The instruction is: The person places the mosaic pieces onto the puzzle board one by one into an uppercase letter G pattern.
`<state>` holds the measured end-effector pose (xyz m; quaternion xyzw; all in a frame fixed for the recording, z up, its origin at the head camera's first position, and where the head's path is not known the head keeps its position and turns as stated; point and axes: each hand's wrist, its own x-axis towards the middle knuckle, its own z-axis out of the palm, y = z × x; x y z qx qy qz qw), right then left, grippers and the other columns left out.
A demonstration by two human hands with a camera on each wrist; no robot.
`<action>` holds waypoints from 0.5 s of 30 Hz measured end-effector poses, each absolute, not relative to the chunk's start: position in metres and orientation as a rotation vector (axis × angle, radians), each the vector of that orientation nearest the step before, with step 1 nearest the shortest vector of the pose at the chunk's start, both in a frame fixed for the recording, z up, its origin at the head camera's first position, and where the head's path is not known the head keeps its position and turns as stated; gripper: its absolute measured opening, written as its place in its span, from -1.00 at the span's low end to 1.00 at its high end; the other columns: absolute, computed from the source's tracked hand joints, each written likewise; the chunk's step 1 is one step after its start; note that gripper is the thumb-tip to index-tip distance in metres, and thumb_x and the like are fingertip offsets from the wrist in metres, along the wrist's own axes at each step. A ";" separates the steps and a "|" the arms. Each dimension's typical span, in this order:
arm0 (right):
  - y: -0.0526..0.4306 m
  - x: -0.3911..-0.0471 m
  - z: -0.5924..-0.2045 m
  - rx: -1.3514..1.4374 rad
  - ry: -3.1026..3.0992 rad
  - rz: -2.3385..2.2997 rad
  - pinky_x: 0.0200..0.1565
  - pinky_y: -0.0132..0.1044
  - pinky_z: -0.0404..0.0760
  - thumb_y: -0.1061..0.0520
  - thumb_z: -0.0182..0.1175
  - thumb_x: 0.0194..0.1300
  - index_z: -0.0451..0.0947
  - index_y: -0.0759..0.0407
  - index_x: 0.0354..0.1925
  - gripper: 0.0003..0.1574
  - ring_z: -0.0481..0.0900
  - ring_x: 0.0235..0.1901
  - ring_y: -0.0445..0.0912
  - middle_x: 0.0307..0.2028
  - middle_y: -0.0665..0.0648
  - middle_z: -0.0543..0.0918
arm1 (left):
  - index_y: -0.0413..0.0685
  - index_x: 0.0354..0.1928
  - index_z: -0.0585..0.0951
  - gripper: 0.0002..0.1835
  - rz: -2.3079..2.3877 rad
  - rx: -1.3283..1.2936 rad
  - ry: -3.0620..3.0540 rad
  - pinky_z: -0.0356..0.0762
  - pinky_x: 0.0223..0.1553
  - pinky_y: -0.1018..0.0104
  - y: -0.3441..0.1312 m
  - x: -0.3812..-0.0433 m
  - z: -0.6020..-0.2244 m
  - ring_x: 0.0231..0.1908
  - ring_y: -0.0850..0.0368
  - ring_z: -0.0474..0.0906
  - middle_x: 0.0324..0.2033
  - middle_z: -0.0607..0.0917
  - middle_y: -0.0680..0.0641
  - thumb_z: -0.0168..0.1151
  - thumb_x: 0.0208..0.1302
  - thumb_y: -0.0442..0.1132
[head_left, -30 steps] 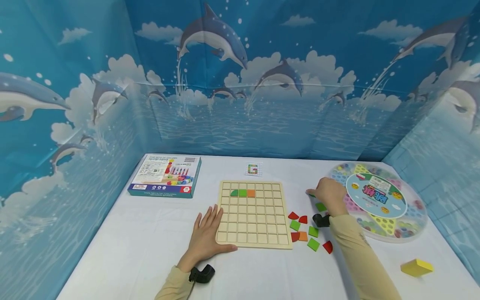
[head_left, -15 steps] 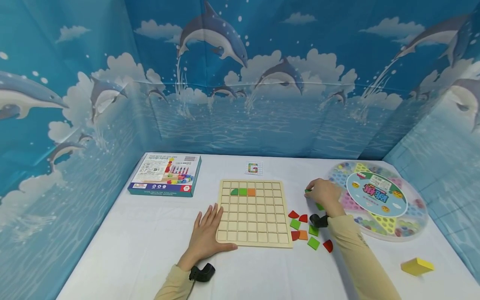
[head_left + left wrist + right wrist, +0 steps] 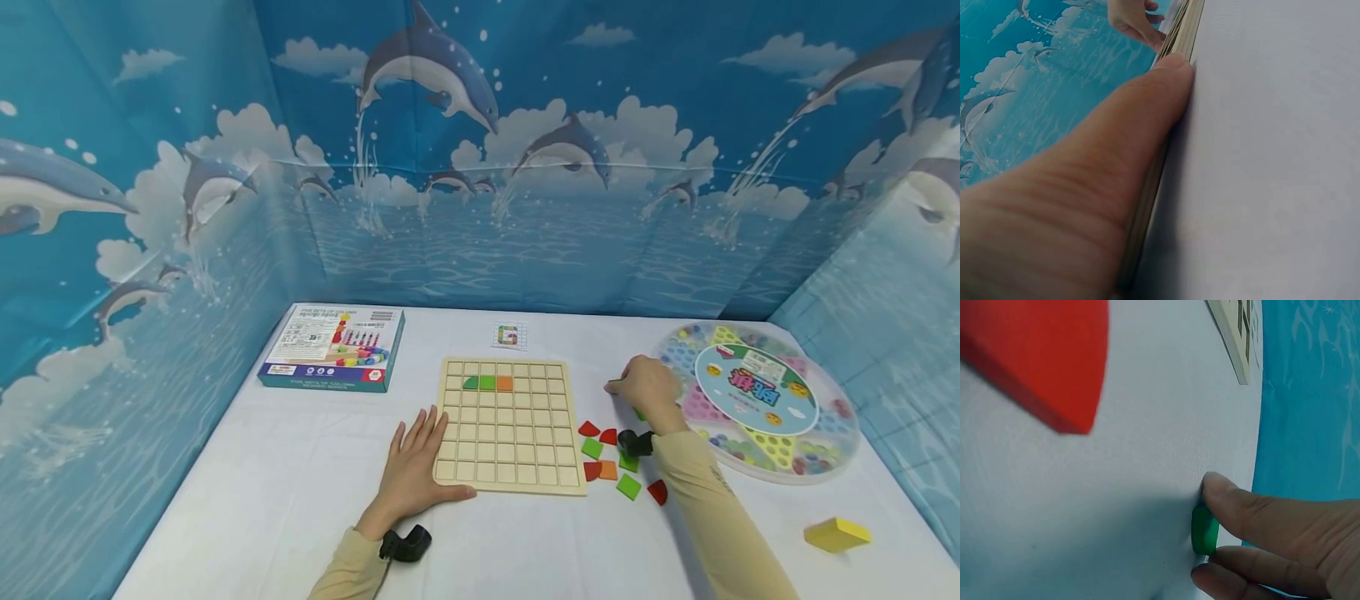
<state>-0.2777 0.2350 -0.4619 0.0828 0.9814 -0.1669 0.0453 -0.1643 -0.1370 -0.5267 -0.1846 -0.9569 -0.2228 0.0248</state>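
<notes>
My left hand [image 3: 408,467] lies with spread fingers along the left edge of the wooden grid board [image 3: 517,450], its thumb at the near edge. In the left wrist view the thumb [image 3: 1147,100] presses along the board's side. On the board, a green quarter-round piece [image 3: 471,383], a green square [image 3: 487,383] and an orange square [image 3: 505,383] sit side by side in one row. Right of the board, my right hand [image 3: 651,390] pinches a small green piece [image 3: 1204,530] between thumb and fingers, low over the tablecloth; its outline is partly hidden.
Loose red pieces [image 3: 588,428], green squares [image 3: 628,487] and an orange square [image 3: 608,471] lie beside the board. Behind it is a patterned card [image 3: 510,336]. A boxed toy [image 3: 333,346], a round game case [image 3: 757,392] and a yellow block [image 3: 837,535] stand around.
My right hand has shifted slightly left over the cloth, with the green piece at its fingertips. The left hand stays at the board's edge.
</notes>
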 end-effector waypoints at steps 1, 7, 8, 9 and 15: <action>0.235 -0.278 -0.462 0.253 3.008 -0.516 -0.56 -0.12 0.47 -0.02 0.43 0.02 0.65 0.30 -0.45 -0.62 0.52 -0.54 0.04 -0.55 0.15 0.61 | -0.15 0.47 0.04 0.29 -0.688 -0.570 -2.960 -0.36 0.34 -0.06 -0.137 -0.164 -0.527 0.43 -0.06 -0.21 0.45 0.00 -0.17 0.29 -0.19 0.48; 0.235 -0.279 -0.463 0.210 3.015 -0.573 -0.46 -0.04 0.45 0.05 0.44 0.00 0.64 0.25 -0.39 -0.70 0.51 -0.46 0.08 -0.45 0.18 0.63 | -0.17 0.46 0.05 0.29 -0.688 -0.572 -2.952 -0.35 0.34 -0.07 -0.137 -0.165 -0.527 0.43 -0.08 -0.19 0.44 0.01 -0.18 0.29 -0.19 0.48; 0.235 -0.279 -0.463 0.197 3.008 -0.581 -0.45 -0.04 0.44 0.06 0.43 0.01 0.63 0.23 -0.38 -0.71 0.50 -0.46 0.08 -0.43 0.17 0.63 | -0.17 0.46 0.06 0.29 -0.688 -0.573 -2.952 -0.35 0.34 -0.07 -0.137 -0.165 -0.527 0.43 -0.08 -0.19 0.44 0.01 -0.19 0.29 -0.19 0.48; 0.235 -0.278 -0.464 0.182 3.001 -0.590 -0.45 -0.04 0.43 0.07 0.43 0.01 0.62 0.21 -0.37 -0.73 0.50 -0.46 0.07 -0.42 0.17 0.63 | -0.16 0.47 0.05 0.29 -0.689 -0.570 -2.956 -0.36 0.34 -0.06 -0.137 -0.165 -0.527 0.43 -0.07 -0.20 0.44 0.00 -0.18 0.29 -0.19 0.48; 0.232 -0.274 -0.465 0.076 2.987 -0.661 -0.45 -0.04 0.40 0.12 0.41 0.01 0.58 0.12 -0.33 -0.76 0.52 -0.44 0.03 -0.41 0.11 0.64 | -0.20 0.45 0.09 0.27 -0.696 -0.580 -2.939 -0.31 0.33 -0.11 -0.136 -0.164 -0.525 0.42 -0.12 -0.15 0.43 0.04 -0.21 0.30 -0.18 0.46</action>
